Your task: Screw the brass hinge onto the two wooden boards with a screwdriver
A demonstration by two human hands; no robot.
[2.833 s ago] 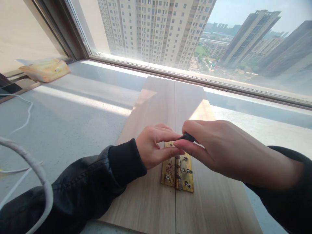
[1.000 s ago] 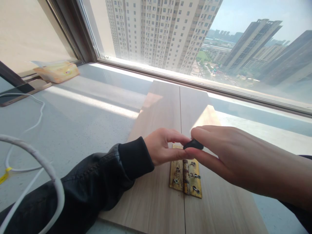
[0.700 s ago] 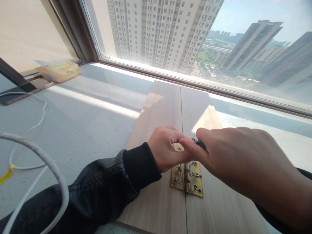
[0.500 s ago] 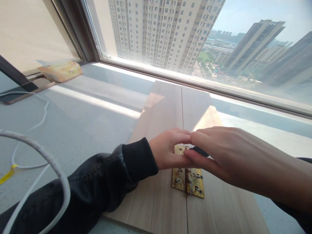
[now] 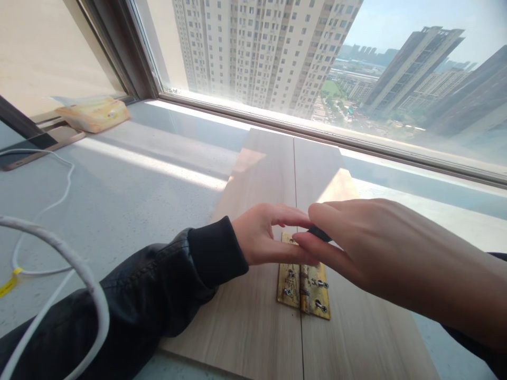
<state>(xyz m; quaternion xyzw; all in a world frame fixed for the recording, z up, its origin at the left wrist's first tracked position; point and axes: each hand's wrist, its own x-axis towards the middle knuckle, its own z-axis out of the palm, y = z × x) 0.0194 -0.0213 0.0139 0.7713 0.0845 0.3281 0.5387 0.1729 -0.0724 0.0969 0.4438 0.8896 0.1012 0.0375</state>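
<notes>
A worn brass hinge (image 5: pixel 292 296) lies across the seam between two pale wooden boards (image 5: pixel 257 327). Several cross-head screws (image 5: pixel 321 306) stand partly out of its holes. My right hand (image 5: pixel 368 243) is over the hinge's far right part, thumb and fingers closed on a small black object (image 5: pixel 320 234) that is mostly hidden by the hand. From the left, my left hand (image 5: pixel 265 235) reaches over the hinge, its thumb and fingers curved in and their tips meeting the right hand's fingers. Whatever its fingertips hold is hidden.
The boards rest on a speckled white sill (image 5: pixel 158 200) beside a large window. A white cable (image 5: pixel 89 279) loops at the left, close to my sleeve. A soft yellowish packet (image 5: pixel 97 116) and a phone-like flat device (image 5: pixel 37 153) lie at the far left.
Both hands have shifted slightly left and up in view. The right hand has turned a little, and less of the black object shows. The hinge and boards stay in place.
</notes>
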